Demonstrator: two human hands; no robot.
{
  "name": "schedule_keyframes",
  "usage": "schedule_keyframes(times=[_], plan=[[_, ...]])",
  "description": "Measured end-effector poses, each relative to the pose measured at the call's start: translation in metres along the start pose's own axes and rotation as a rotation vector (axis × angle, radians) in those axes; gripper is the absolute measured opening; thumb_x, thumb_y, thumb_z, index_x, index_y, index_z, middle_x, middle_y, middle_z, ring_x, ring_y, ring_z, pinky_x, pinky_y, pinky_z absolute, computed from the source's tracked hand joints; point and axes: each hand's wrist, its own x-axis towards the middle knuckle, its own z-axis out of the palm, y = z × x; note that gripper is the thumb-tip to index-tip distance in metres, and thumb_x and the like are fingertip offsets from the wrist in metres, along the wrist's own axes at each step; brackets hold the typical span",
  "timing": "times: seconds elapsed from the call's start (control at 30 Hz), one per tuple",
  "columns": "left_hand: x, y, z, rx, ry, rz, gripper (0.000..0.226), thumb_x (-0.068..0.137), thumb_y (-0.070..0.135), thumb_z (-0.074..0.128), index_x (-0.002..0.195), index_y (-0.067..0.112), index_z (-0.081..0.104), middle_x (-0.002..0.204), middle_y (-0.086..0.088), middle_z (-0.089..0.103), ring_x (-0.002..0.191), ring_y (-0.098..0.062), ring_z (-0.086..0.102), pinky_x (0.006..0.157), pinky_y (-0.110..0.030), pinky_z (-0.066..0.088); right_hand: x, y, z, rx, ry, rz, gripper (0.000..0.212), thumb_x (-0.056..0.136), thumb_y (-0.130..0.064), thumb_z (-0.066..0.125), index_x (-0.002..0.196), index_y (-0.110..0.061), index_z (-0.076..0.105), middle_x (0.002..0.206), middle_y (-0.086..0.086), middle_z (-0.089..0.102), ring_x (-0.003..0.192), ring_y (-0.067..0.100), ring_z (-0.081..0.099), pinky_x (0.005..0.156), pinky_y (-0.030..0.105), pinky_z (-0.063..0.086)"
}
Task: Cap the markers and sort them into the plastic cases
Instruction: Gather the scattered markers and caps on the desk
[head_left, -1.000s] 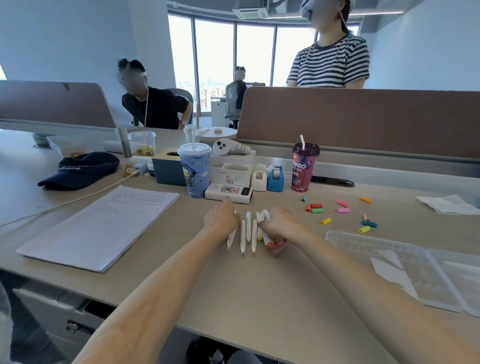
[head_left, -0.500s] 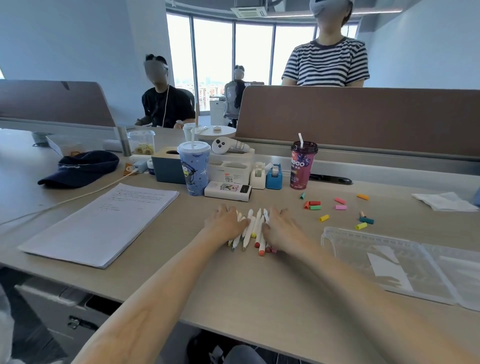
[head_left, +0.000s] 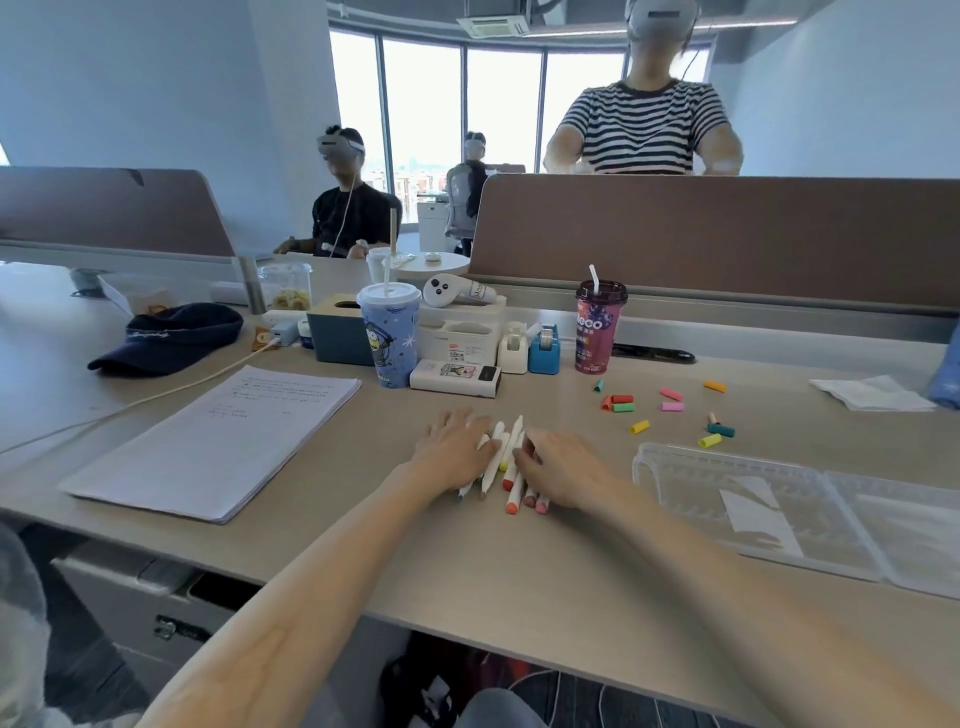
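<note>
Several white markers (head_left: 503, 448) lie bunched side by side on the counter (head_left: 519, 582) at the centre of the frame, their coloured ends pointing toward the lower edge. They are pressed between the two hands. The left grip (head_left: 454, 447) lies flat on the bundle's left side with its fingers straight and slightly spread, clasping nothing. The right grip (head_left: 563, 470) rests against the bundle's right side with its fingers bent in at the tips. I cannot tell whether it clasps a marker.

Loose coloured caps (head_left: 672, 407) are scattered to the upper right of the markers, well apart from them. A clear plastic case (head_left: 647, 467) lies open at the right edge, below the caps.

A stack of printed paper (head_left: 218, 441) sits to the left. Above the hands stand a blue cup (head_left: 392, 338) and a purple cup (head_left: 597, 327), each with a straw.
</note>
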Motion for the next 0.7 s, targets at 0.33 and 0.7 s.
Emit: schedule_keyframes(times=[0.33,0.7], plan=[[-0.013,-0.008,0.011,-0.149,-0.029,0.282,0.04,0.104,0.026,0.035,0.142,0.025,0.045,0.154,-0.003,0.033,0.14,-0.017,0.03,0.113,-0.03,0.02,-0.008,0.018,-0.004,0.157,0.027,-0.13,0.015,0.096,-0.028,0.051,0.099,-0.02,0.063,0.086,-0.004,0.06,0.08,0.014,0.057,0.064,0.025,0.04],[-0.039,-0.008,0.011,-0.316,0.053,0.269,0.033,0.102,0.017,0.04,0.127,0.012,0.061,0.146,-0.005,0.045,0.135,-0.018,0.038,0.102,-0.019,0.024,-0.035,0.017,0.006,0.114,0.101,-0.196,0.029,0.096,-0.036,0.052,0.116,-0.022,0.067,0.113,-0.003,0.054,0.099,0.016,0.056,0.084,0.032,0.047]])
